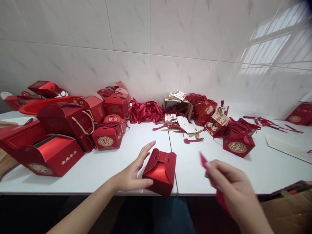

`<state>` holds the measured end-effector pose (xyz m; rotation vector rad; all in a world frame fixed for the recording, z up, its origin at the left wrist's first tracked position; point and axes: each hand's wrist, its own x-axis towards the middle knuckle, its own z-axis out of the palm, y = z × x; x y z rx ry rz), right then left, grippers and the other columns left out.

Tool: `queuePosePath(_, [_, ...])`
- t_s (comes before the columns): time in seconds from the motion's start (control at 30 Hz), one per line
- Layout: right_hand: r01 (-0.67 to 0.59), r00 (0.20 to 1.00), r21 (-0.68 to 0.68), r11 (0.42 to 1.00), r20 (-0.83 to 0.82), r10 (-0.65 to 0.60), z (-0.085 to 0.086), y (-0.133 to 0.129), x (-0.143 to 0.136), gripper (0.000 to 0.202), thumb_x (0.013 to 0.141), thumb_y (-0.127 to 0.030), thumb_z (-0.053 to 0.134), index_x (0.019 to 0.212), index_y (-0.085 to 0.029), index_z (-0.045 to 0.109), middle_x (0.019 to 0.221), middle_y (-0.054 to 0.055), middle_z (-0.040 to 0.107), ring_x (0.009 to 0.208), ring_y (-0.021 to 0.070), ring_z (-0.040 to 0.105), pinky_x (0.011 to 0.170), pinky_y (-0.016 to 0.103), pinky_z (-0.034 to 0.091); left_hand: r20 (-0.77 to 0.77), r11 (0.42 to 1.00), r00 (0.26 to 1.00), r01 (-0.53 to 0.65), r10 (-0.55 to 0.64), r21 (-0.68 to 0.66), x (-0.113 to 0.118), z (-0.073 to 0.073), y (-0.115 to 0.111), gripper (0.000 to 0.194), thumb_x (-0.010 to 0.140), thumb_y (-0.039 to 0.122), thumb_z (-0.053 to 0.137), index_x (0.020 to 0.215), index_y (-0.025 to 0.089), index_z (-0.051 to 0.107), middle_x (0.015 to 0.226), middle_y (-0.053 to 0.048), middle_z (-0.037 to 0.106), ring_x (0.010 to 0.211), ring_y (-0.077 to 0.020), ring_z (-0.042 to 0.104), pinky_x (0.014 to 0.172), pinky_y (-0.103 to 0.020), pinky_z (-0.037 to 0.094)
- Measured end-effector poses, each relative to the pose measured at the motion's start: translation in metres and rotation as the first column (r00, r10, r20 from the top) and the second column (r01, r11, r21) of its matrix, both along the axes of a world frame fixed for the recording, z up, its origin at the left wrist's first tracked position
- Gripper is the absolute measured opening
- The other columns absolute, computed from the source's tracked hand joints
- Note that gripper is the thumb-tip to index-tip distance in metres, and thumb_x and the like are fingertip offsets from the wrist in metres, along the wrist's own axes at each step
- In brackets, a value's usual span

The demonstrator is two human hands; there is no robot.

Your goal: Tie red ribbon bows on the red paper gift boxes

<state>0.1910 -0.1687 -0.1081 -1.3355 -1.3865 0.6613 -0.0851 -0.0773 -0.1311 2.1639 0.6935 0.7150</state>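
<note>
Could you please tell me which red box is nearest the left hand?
The red box between the left hand and right hand; all other boxes stand farther left, right or back.

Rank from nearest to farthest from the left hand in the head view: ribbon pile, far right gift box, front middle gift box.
1. Front middle gift box, against the left hand.
2. Ribbon pile, farther back.
3. Far right gift box, right end of the table.

1 left hand, 1 right hand; 1 red box at the left hand; 1 ribbon in the right; 1 ribbon heap; 1 orange-red tray; stacked boxes at left overlap — no firm count.
</note>
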Motion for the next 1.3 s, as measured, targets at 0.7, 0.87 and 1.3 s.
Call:
queuePosePath(0.7, [-0.24,0.939,-0.347,0.907,0.154,0.307,0.019,0.054,-0.043,0.031,0.074,-0.029,0.048,0.049,-0.02,0.032,0.049,-0.006,0.024,0.05,0.0086,0.024,0.046,0.024,0.02,-0.124,0.954,0.955,-0.245,0.268,0.174,0.046,0.036,-0.009,0.019,0.086,0.023,0.048,0.098,0.024,0.062,0.133,-0.009,0.047,0.131,-0.0272,0.033,0.107,-0.049,0.031])
queuePosePath(0.87, [-0.273,0.924,-0.344,0.899,0.167,0.344,0.018,0.059,-0.05,0.031,0.077,-0.029,0.047,0.05,-0.02,0.036,0.049,-0.006,0.029,0.049,0.0089,0.028,0.046,0.024,0.023,-0.102,0.951,0.956,-0.254,0.274,0.177,0.048,0.037,-0.008,0.011,0.084,0.023,0.05,0.085,0.022,0.061,0.129,-0.01,0.05,0.127,-0.0269,0.037,0.105,-0.047,0.034])
queuePosePath(1.3, [-0.445,0.893,0.042,0.895,0.093,0.44,0.03,0.062,-0.053,0.019,0.087,-0.033,0.054,0.092,-0.02,0.067,0.093,0.004,0.07,0.09,0.0177,0.063,0.084,0.031,0.049,0.072,0.925,0.947,-0.322,0.314,0.203,0.04,0.066,-0.012,0.015,0.091,0.027,0.041,0.084,0.022,0.053,0.128,-0.007,0.051,0.123,-0.024,0.044,0.105,-0.042,0.033])
